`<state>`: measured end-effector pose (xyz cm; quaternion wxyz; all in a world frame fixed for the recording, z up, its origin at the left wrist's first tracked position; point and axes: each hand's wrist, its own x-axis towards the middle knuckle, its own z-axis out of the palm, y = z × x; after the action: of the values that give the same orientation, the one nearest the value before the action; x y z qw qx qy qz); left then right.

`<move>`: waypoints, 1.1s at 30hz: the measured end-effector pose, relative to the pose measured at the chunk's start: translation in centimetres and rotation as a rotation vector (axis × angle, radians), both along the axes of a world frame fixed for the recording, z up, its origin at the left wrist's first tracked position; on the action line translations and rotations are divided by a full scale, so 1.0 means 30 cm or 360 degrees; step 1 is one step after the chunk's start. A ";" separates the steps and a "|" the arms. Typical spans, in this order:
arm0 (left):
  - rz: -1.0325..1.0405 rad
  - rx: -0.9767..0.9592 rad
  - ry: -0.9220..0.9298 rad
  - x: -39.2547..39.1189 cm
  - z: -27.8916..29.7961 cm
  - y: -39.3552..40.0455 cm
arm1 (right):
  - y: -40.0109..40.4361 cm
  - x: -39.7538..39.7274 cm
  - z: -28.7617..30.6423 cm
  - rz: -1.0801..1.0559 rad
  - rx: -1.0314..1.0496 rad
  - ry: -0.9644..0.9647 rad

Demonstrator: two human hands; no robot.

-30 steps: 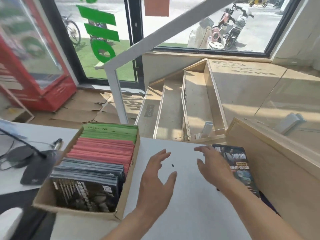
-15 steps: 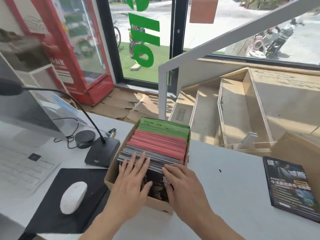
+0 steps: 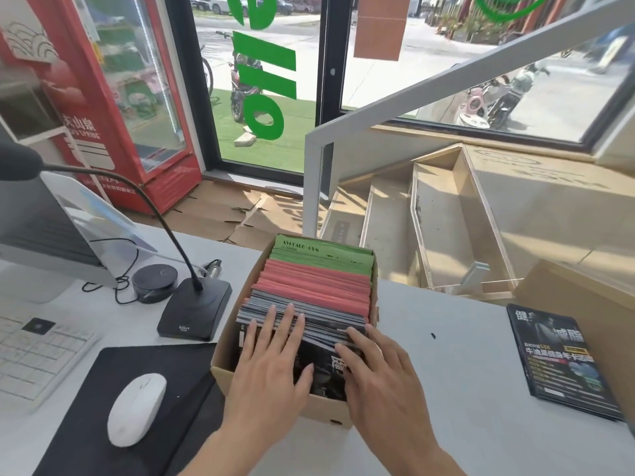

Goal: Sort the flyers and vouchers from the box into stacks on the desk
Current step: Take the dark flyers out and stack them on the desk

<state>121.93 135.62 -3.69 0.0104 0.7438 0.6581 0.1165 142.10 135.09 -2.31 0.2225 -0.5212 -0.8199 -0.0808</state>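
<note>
Both of my hands are down in the cardboard box (image 3: 319, 408) on the white desk (image 3: 457, 372). My left hand (image 3: 271, 369) lies flat on the dark flyers (image 3: 309, 314) at the near end of the box, its fingers (image 3: 287, 322) straight and slightly spread, the tips resting on the top edges of the upright sheets. My right hand (image 3: 381, 376) sits just beside it, over the right part of the same dark bundle, fingers extended and pressing onto the edges near the box's right wall; I cannot tell whether my thumb is hooked behind any sheet.

The box is packed in three bands, all standing on edge: the dark flyers nearest me, a block of red vouchers (image 3: 316, 286) behind them, and green flyers (image 3: 323, 255) at the far end.

Well apart to the right, one stack of dark flyers (image 3: 563, 362) lies flat on the desk, face up, close to a wooden panel.

To the left of the box stands a black microphone base (image 3: 194, 309) with its gooseneck curving up, a small round black puck (image 3: 154, 281) beside it, a white mouse (image 3: 135, 408) on a black mouse pad (image 3: 103, 407), and a white keyboard (image 3: 31, 355) at the edge.
</note>
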 end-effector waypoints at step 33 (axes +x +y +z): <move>-0.0420 0.0054 -0.0995 -0.032 0.483 0.039 | 0.050 0.032 0.431 0.0207 -0.0520 0.1577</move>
<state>120.96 136.80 10.78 0.2143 0.7509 0.5190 0.3476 143.04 136.59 10.61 0.5039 -0.4728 -0.6490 0.3183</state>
